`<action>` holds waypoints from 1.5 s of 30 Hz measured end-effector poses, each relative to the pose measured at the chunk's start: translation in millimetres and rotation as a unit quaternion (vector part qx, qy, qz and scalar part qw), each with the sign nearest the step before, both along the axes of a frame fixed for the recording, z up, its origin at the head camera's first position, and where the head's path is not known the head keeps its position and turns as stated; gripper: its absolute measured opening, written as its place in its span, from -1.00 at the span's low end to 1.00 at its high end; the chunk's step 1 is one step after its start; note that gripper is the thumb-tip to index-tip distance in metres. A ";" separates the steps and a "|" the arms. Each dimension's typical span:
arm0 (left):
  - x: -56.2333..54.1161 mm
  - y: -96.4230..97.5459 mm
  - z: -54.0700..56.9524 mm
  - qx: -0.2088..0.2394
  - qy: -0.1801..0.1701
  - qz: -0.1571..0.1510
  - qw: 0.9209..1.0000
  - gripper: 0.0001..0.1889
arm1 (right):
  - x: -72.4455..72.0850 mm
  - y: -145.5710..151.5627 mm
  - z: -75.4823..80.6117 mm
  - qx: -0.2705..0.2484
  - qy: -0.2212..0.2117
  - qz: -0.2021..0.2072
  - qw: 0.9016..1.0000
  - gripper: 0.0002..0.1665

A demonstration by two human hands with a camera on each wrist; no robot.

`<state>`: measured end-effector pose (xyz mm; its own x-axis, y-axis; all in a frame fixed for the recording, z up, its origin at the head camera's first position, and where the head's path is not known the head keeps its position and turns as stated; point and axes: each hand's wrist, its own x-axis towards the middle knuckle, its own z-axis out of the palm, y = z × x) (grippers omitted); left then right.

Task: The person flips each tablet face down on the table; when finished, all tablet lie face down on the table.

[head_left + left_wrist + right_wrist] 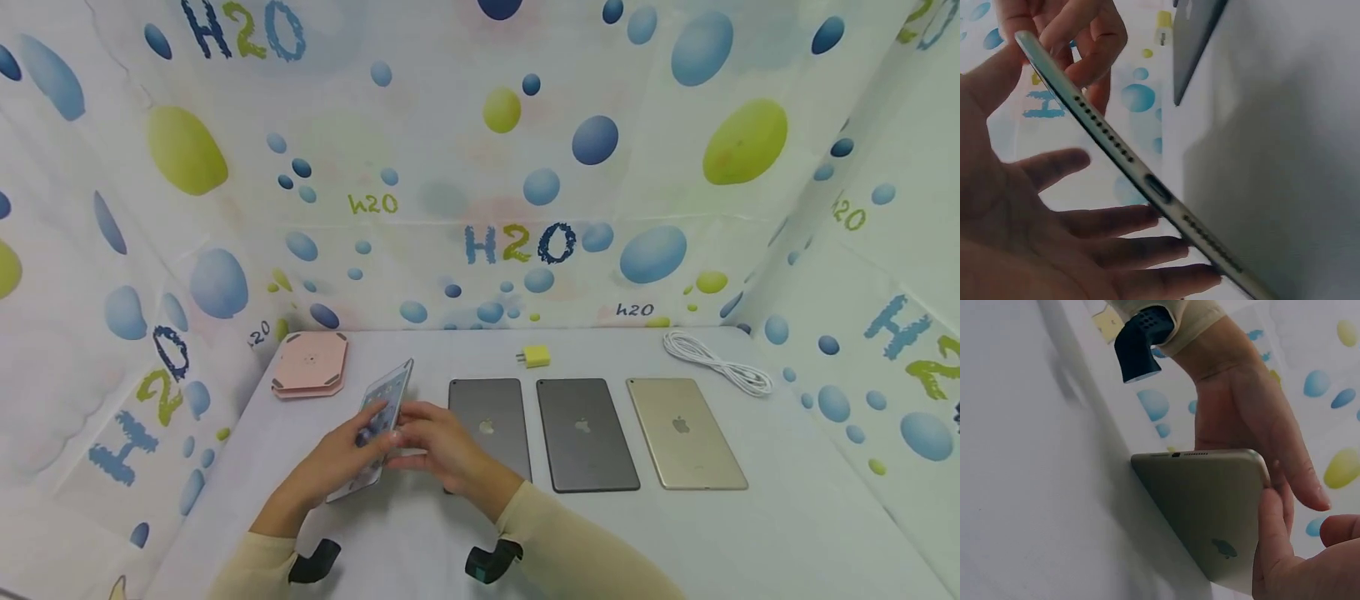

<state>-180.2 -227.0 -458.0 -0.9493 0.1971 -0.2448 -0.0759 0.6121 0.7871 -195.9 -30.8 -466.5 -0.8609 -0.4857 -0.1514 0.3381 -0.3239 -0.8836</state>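
Observation:
A tablet with a lit screen [388,388] is propped at a steep tilt on the table's left half, and its gold back [1185,506] with an apple logo shows in the right wrist view. My left hand [337,462] lies along the screen side, fingers mostly straight against the glass and thumb by the upper edge. On the other side, my right hand [453,450] pinches that raised edge near a corner. Speaker holes and a charging port [1158,189] line the short edge facing the left wrist camera.
Right of the hands, two grey tablets [487,408] [585,437] and a gold tablet [686,437] lie face down in a row. Behind them are a yellow plug adapter [537,357] and a coiled white cable [716,362]. A pink square case [310,363] sits back left.

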 end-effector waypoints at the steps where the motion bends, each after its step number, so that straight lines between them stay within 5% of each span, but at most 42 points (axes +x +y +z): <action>1: -0.3 0.0 2.5 -0.004 0.003 -0.012 1.000 -0.11 | -0.2 -0.5 0.8 -0.001 0.003 0.004 1.000 -0.41; 6: -0.3 -1.1 8.9 -0.003 0.007 -0.037 0.999 -0.07 | -1.7 -1.9 2.2 0.000 0.000 0.018 1.000 -0.42; 17: 1.5 -6.0 9.2 0.077 0.021 0.015 0.997 -0.22 | -0.1 -6.6 5.8 0.012 0.043 0.054 0.998 -0.31; 27: 8.2 -9.3 16.9 0.067 0.059 0.026 0.996 -0.26 | 3.2 -16.5 1.1 0.008 0.058 0.068 0.996 -0.29; 32: 4.9 -20.8 15.0 0.107 0.071 0.031 0.991 -0.28 | 4.0 -19.0 -5.1 0.026 0.049 0.065 0.996 -0.25; 38: 2.3 -36.1 7.1 0.213 0.055 0.075 0.973 -0.28 | 4.3 -18.2 -10.9 0.086 0.050 0.009 0.995 -0.32; 45: -1.0 -44.3 -6.1 0.367 0.034 0.095 0.925 -0.29 | 7.3 -17.6 -18.4 0.166 0.062 -0.068 0.982 -0.43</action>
